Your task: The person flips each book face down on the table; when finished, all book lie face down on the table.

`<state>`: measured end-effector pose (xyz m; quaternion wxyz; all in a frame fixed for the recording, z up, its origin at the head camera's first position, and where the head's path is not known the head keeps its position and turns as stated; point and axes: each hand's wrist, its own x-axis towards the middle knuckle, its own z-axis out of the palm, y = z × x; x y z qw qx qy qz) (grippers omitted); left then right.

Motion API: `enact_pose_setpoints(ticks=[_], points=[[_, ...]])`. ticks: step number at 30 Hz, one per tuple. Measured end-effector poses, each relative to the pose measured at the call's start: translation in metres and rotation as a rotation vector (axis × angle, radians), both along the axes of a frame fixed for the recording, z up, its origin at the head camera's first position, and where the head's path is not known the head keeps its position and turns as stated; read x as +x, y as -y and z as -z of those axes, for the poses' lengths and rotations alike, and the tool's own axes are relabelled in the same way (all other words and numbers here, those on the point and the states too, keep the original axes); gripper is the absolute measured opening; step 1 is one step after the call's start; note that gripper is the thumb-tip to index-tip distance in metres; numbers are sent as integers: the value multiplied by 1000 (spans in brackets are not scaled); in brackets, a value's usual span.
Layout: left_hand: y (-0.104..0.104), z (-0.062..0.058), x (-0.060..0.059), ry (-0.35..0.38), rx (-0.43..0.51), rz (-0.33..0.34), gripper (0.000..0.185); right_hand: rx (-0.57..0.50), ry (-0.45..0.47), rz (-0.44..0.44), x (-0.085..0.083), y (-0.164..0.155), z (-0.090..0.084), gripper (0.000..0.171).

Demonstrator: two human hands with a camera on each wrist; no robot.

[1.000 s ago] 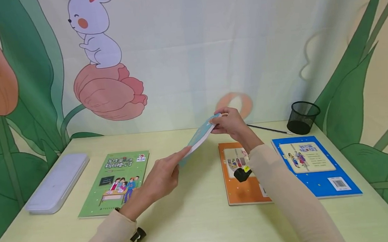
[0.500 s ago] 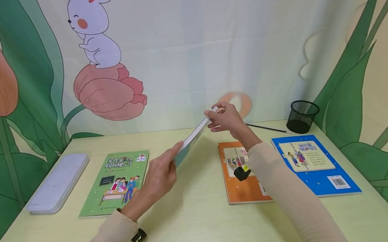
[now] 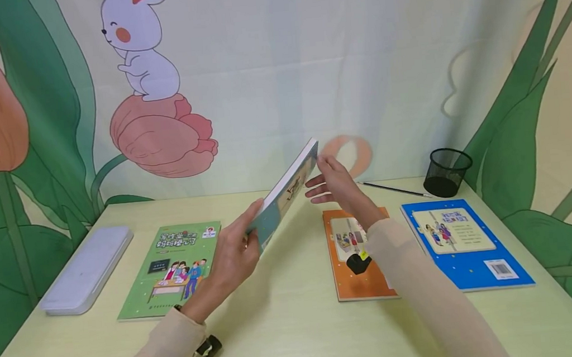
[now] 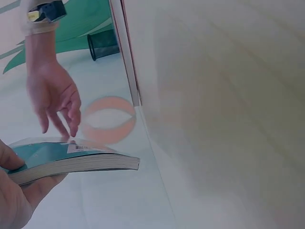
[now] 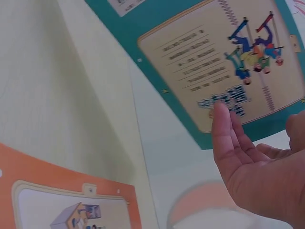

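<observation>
- The left hand (image 3: 236, 255) grips the teal book (image 3: 285, 198) by its lower corner, thumb on one cover and fingers curled under the other, so the book stands tilted in the air above the surface (image 3: 287, 324), between the green book (image 3: 172, 268) and the orange book (image 3: 355, 257).
- The grip sits at one end, which leaves the far end raised toward the backdrop (image 3: 268, 79).
- The right hand (image 3: 334, 183) is spread with relaxed fingers just beside the book's upper cover; from the right wrist view its fingertips (image 5: 221, 119) lie near or on the cover, and I cannot tell whether they touch.
- It holds nothing; it looks placed to steady the tilted cover.
- The other books, including the blue book (image 3: 465, 243), lie flat in a row.
- A cup (image 3: 446, 172), a pen (image 3: 393, 189) and a case (image 3: 86, 270) sit toward the edges, away from both hands.
</observation>
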<state>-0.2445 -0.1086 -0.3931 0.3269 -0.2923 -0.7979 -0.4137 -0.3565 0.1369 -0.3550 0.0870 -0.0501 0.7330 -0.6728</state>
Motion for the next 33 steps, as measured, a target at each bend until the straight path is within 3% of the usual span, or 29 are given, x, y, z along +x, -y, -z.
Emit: enact_pose_setpoints(ticks=[8, 14, 18, 26, 33], points=[[-5, -11, 2, 76, 156, 69, 65, 6, 6, 25, -1, -7, 17, 57], [-6, -22, 6, 146, 273, 118, 63, -75, 9, 5, -3, -8, 27, 65], [-6, -27, 8, 229, 331, 144, 63, -214, 31, -53, -4, -10, 32, 65], [-10, -30, 10, 367, 352, 137, 64, -578, 82, -175, -4, -16, 40, 54], [-11, -31, 10, 400, 370, 130, 64, -615, 41, -195, -4, -18, 44, 54]])
